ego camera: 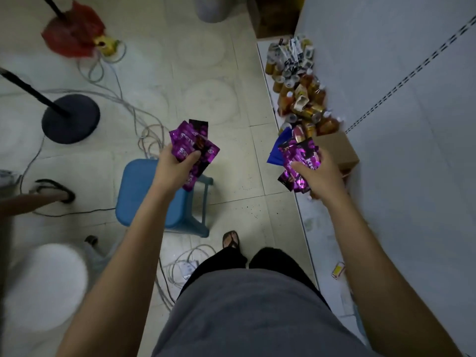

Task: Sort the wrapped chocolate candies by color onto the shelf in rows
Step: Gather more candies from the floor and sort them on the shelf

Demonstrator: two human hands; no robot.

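Grey shirt [244, 318] and both forearms fill the near edge; you're standing over the floor with the shelf [319, 228] running along your right. Left hand [171, 163] has its fingers curled round a fan of purple packets [189, 144], thumb clamped across the top one, above the blue stool [139, 191]. Right hand [319, 173] grips a second purple stack [298, 157], with a blue packet [277, 153] sticking out on its far-left side, right at the shelf's edge. All the candy I can see is in your hands, none laid in rows on the shelf. Far along the shelf, bottles and cans [301, 99] sit in a jumble, and a cardboard box [340, 150] is just beyond your right hand. Handling, my read: the packets are light, thin foil, slick against each other, so a loose fan will slide apart. Pinch across the flat middle or the crimped end seam, not the corners. Contents probably crush if squeezed hard, so use moderate pressure. Peel the blue one off first: odd colour, standing proud of the stack.
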